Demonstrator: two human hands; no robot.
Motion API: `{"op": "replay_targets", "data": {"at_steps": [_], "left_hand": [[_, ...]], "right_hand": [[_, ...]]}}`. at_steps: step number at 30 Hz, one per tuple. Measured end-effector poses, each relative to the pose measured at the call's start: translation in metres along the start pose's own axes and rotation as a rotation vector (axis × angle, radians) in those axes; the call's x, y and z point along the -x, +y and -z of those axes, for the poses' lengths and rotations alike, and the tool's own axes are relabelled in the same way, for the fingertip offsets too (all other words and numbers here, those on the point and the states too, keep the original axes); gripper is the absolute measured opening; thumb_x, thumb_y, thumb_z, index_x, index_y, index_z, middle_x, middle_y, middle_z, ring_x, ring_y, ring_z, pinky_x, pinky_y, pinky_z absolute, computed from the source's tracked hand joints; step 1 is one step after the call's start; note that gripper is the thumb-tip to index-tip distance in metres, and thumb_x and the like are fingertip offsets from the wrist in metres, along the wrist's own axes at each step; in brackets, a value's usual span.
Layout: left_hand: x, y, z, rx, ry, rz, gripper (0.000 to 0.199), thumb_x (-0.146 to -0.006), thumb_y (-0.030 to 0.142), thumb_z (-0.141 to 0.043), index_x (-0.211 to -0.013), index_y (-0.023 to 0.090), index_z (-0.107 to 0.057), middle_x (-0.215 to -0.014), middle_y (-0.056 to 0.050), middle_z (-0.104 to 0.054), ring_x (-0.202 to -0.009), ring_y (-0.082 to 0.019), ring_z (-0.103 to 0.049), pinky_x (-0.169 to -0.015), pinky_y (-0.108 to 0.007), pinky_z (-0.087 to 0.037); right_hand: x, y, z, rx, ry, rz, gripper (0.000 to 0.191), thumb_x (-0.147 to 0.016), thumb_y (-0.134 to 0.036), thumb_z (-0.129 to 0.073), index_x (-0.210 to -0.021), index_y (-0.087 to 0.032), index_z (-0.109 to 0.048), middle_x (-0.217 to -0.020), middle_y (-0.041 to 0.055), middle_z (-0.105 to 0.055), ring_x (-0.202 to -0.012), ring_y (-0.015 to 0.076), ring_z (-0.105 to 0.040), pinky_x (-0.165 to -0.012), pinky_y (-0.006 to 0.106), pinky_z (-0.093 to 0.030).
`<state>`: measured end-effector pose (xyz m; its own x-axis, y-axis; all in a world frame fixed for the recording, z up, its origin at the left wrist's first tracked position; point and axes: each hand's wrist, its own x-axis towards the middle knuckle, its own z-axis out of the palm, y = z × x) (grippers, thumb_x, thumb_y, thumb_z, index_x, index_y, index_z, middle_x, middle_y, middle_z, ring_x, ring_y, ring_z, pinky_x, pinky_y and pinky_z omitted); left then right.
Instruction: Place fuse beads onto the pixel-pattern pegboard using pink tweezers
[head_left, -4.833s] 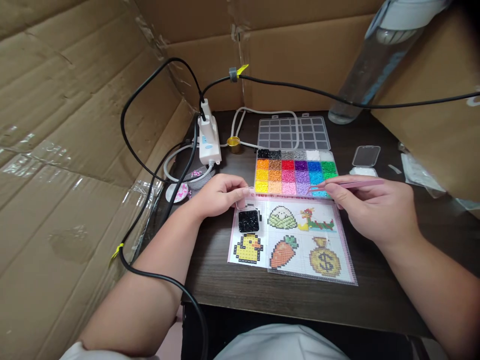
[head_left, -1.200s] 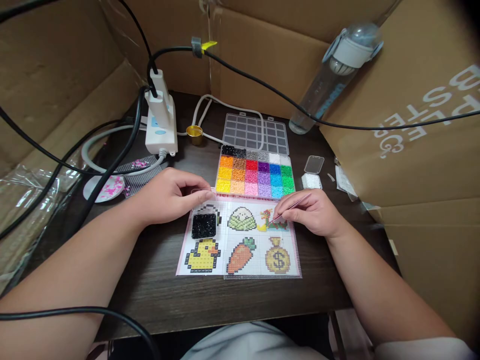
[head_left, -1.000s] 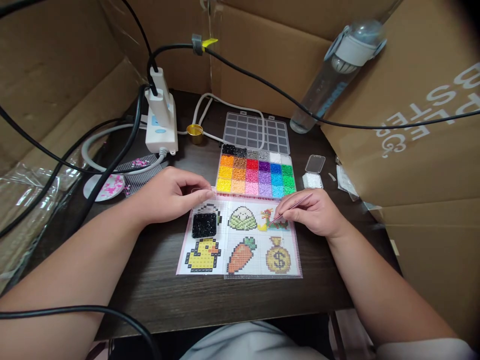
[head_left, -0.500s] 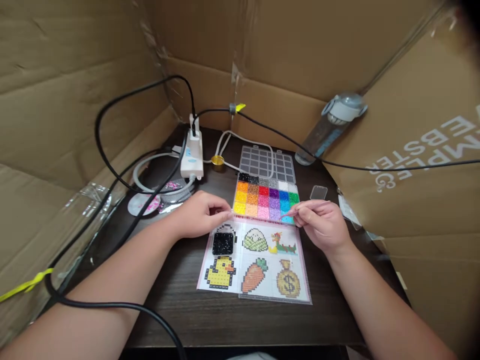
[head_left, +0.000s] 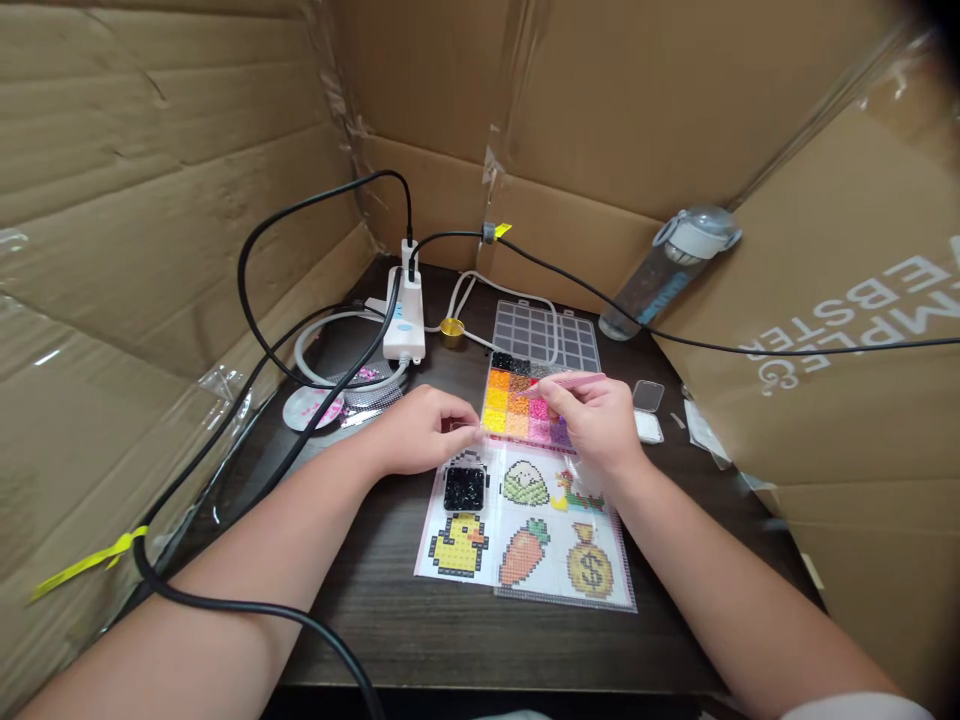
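Pink tweezers (head_left: pixel 576 380), slender and slanted, with tips over the left-hand compartments of a bead case; whether the tips touch or carry a bead cannot be told. The right hand (head_left: pixel 602 418) has its fingers closed around the tweezers and hides the right part of the case. The bead case (head_left: pixel 517 439) lies open on the table (head_left: pixel 390 625), sorted by colour, its gridded clear lid (head_left: pixel 517 325) folded back on the far side. The left hand (head_left: pixel 427 430) is at the near left corner of the case, thumb and forefinger drawn together; whether they grasp anything cannot be told. Just nearer, a small clear box (head_left: pixel 465 511) of black beads (head_left: pixel 464 487) sits on a pattern sheet (head_left: pixel 558 578), above a printed yellow duck (head_left: pixel 459 550); the carrot (head_left: pixel 523 556) and the money bag (head_left: pixel 590 568) lie to the right of the duck. Beyond the right hand, a small box of white beads (head_left: pixel 648 428) stands partly hidden. Farther out: a gold cup (head_left: pixel 452 341), a white power strip (head_left: pixel 405 335), a tilted clear bottle (head_left: pixel 660 285), and a black cable (head_left: pixel 244 250) crossing the left forearm, all within cardboard walls (head_left: pixel 600 110)
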<state>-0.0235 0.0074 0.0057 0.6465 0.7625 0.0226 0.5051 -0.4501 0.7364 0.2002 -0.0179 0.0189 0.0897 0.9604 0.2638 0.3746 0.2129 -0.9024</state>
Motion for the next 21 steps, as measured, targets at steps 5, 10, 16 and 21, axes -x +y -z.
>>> {"op": "replay_targets", "data": {"at_steps": [5, 10, 16, 21], "left_hand": [[-0.001, 0.001, 0.001, -0.003, -0.004, 0.001, 0.03, -0.084, 0.039, -0.057, -0.08, 0.015, -0.075, -0.068, -0.003, -0.069, -0.058, -0.011, -0.053, -0.055, -0.022, -0.036], [-0.001, 0.001, 0.001, 0.012, -0.012, 0.016, 0.029, -0.084, 0.038, -0.058, -0.081, 0.015, -0.075, -0.068, -0.003, -0.069, -0.057, -0.011, -0.053, -0.054, -0.022, -0.035], [-0.002, 0.0, 0.0, 0.014, -0.006, 0.026, 0.032, -0.084, 0.041, -0.057, -0.08, 0.014, -0.074, -0.07, -0.004, -0.069, -0.062, -0.012, -0.055, -0.057, -0.023, -0.038], [-0.004, 0.001, 0.0, 0.003, -0.036, 0.047, 0.033, -0.085, 0.042, -0.057, -0.083, 0.014, -0.074, -0.071, -0.003, -0.069, -0.063, -0.012, -0.056, -0.057, -0.023, -0.039]], "right_hand": [[0.002, -0.001, -0.01, 0.053, -0.077, -0.021, 0.01, -0.077, -0.023, -0.068, -0.07, -0.021, -0.075, -0.078, 0.0047, -0.075, -0.072, 0.0173, -0.068, -0.066, 0.032, -0.055], [0.001, -0.007, 0.004, 0.145, -0.043, 0.097, 0.012, -0.08, -0.026, -0.067, -0.074, -0.02, -0.075, -0.082, 0.0049, -0.075, -0.075, 0.0185, -0.069, -0.069, 0.034, -0.057], [0.022, -0.005, 0.044, 0.17, -0.03, 0.034, 0.011, -0.08, -0.029, -0.07, -0.079, -0.021, -0.078, -0.084, 0.0046, -0.076, -0.075, 0.0184, -0.07, -0.069, 0.031, -0.057], [0.074, 0.017, 0.068, 0.163, -0.005, -0.096, 0.015, -0.084, -0.029, -0.067, -0.075, -0.023, -0.078, -0.086, 0.0036, -0.077, -0.077, 0.017, -0.071, -0.065, 0.025, -0.056]]}}
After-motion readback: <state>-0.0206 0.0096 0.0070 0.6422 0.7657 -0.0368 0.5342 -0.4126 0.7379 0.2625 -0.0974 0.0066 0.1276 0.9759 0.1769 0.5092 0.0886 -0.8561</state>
